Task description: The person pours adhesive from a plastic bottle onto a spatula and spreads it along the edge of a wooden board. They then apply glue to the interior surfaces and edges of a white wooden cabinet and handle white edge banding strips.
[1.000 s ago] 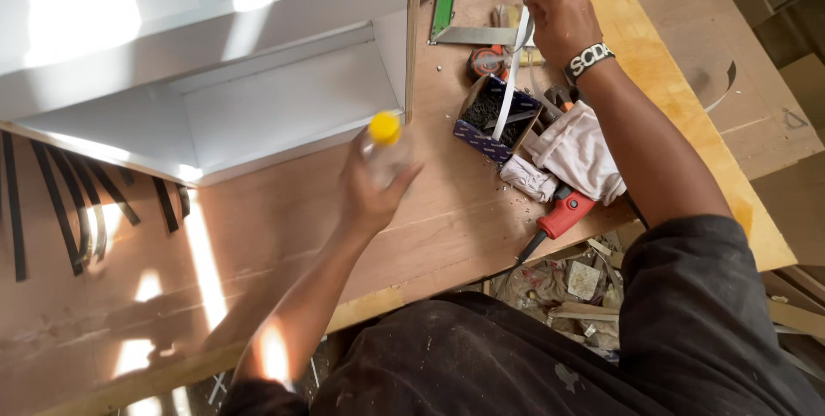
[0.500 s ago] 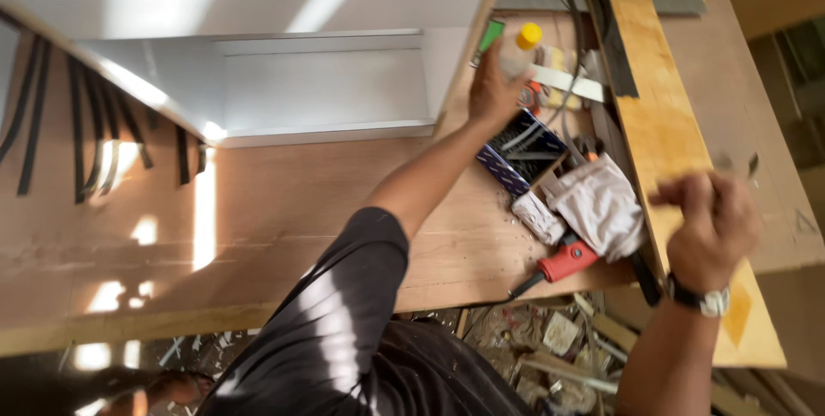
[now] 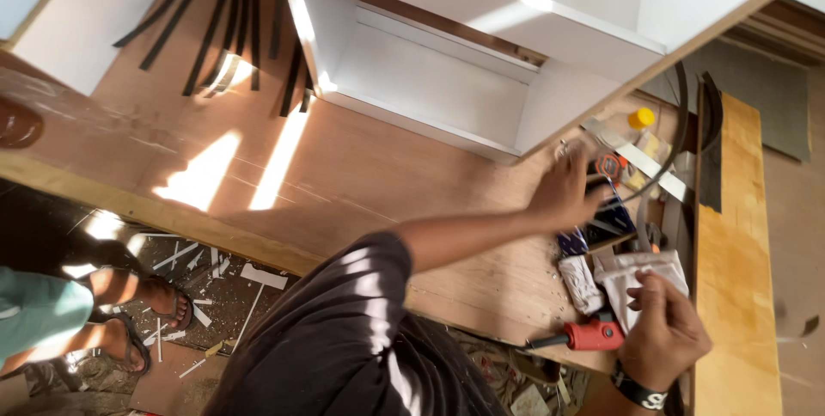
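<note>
My left hand (image 3: 563,192) reaches across the plywood bench (image 3: 361,175), fingers spread, and rests on clutter beside a dark box (image 3: 612,220) and a small orange tool (image 3: 610,164). It holds nothing. A bottle with a yellow cap (image 3: 640,119) stands just beyond it, against the corner of the white cabinet (image 3: 430,64). My right hand (image 3: 663,336), with a black wristband, is curled shut at the near edge of a white cloth (image 3: 644,270). A red-handled tool (image 3: 593,335) lies just left of that hand.
Black strips (image 3: 232,21) lie fanned on the bench at the far left. A light wooden plank (image 3: 730,261) runs along the right side, and a curved black band (image 3: 679,137) arcs over the clutter. Another person's sandalled feet (image 3: 129,317) stand on the littered floor at lower left.
My left hand has let go of the yellow-capped bottle, which now stands by the cabinet, and dropped onto the clutter. My right hand has come down toward the white cloth. My view has swung.
</note>
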